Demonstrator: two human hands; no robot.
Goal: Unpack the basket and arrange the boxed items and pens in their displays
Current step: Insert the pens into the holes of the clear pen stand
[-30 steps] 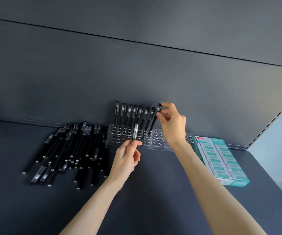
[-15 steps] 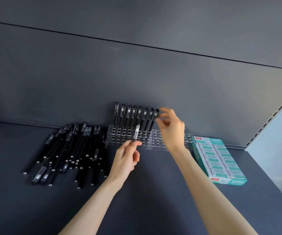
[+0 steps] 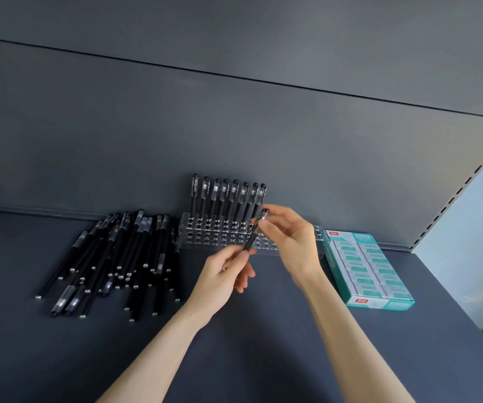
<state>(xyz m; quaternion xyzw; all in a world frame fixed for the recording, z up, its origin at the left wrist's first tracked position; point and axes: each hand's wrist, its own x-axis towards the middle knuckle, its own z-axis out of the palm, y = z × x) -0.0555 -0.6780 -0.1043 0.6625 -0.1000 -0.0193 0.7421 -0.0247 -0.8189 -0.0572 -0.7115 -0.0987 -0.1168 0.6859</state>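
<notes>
Loose pens lie heaped flat on the shelf at left, handy as stock. Left hand pinches the lower barrel of one pen, tilted over the clear rack, likely a handover. Right hand pinches its cap end (grip looks light), probably to stand it beside the back-row pens. The pen is slim, black and capped. Teal box sits far right.
</notes>
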